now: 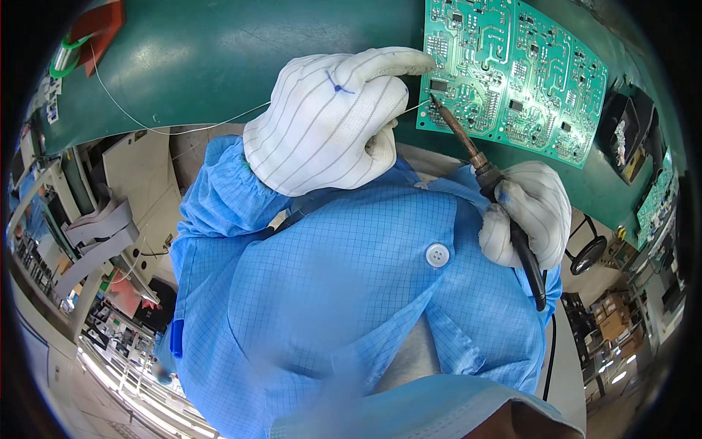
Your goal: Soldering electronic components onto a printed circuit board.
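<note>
My left hand (333, 121), in a white striped glove, is closed around a thin solder wire (219, 123). Its index finger stretches out over the left edge of a green circuit board (504, 84). The wire's free end pokes out past the fingers to the board. In my right hand (530, 216), also gloved, is a soldering iron (457, 128) with a black handle. The iron's tip is at the board's lower left part, close to the wire's end and just below a dark chip (438, 85). Whether tip and wire touch is too small to tell.
The board lies on a green mat (219, 58). A solder spool (67, 55) on a red stand is at the far left, its wire running to my left hand. A black holder (629, 135) stands right of the board. Another green board (654, 197) lies at the right edge.
</note>
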A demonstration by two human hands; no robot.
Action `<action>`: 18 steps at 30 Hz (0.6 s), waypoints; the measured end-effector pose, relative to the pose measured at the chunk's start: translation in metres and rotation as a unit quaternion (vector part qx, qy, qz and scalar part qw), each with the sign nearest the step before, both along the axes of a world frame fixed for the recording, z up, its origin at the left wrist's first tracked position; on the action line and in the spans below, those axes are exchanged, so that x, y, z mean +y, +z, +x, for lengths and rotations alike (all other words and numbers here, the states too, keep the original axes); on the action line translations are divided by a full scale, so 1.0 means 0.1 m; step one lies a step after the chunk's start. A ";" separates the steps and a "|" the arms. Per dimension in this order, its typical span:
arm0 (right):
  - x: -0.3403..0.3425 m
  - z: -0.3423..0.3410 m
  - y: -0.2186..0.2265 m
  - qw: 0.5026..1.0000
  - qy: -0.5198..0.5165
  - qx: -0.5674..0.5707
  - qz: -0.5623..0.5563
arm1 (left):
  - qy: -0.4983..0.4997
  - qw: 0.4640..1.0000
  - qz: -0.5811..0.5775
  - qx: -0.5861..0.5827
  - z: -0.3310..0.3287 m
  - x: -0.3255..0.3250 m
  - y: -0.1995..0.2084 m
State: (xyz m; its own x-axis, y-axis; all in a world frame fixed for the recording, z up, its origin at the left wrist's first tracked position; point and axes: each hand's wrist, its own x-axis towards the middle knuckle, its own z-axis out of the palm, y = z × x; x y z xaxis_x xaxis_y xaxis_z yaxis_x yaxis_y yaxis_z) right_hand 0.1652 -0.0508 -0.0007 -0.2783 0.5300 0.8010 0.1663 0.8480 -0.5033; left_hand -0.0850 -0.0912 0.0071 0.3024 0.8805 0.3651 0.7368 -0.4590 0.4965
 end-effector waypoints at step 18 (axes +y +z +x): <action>0.10 0.21 0.28 0.986 0.114 -0.098 -0.077 | -0.007 1.000 -0.005 -0.015 -0.01 0.00 -0.02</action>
State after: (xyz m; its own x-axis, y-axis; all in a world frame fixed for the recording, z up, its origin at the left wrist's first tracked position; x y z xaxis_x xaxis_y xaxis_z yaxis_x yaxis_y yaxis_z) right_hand 0.1858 -0.0412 0.0272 -0.5449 0.5479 0.6348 0.0874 0.7900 -0.6068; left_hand -0.0861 -0.0909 0.0051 0.3029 0.8799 0.3661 0.7148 -0.4639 0.5234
